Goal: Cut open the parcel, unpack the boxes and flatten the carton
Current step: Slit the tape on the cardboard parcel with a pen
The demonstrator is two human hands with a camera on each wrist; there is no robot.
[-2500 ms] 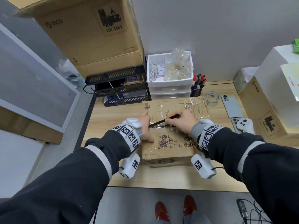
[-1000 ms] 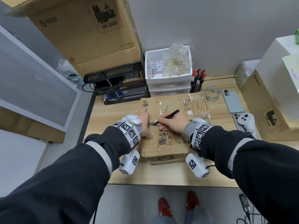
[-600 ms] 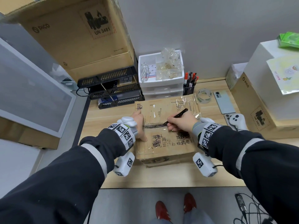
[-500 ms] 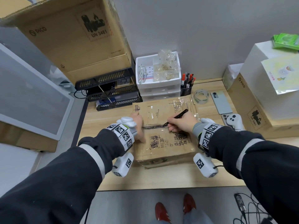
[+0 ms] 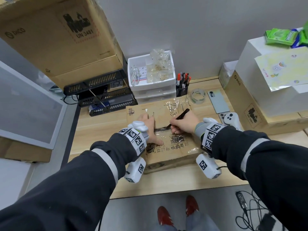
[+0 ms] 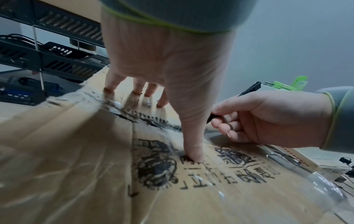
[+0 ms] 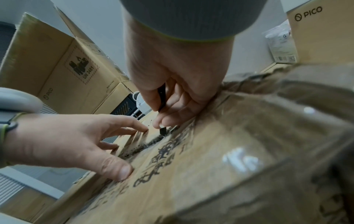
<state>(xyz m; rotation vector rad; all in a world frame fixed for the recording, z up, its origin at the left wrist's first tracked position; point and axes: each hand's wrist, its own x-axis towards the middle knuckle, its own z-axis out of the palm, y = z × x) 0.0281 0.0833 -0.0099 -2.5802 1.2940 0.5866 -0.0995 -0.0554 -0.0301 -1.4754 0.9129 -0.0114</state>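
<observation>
1. Parcel [image 5: 173, 147] of brown cardboard lies flat on the wooden desk [image 5: 103, 124], under both hands.
2. Left hand [image 5: 150, 129] is spread and relaxed, grasping nothing; its fingertips [image 6: 109, 89] press the far flap and its thumb the near flap, across the taped seam [image 6: 153, 119].
3. Right hand [image 5: 183, 125] is curled around a black knife [image 5: 180, 116], just right of the left hand, with the tip in the seam.
4. Seam between the two hands shows as a dark, ragged slit; clear tape glints on the cardboard near the right wrist.
5. Beyond the right hand stand a pen cup [image 5: 182, 88], a tape roll [image 5: 198, 96] and a phone [image 5: 218, 101].
</observation>
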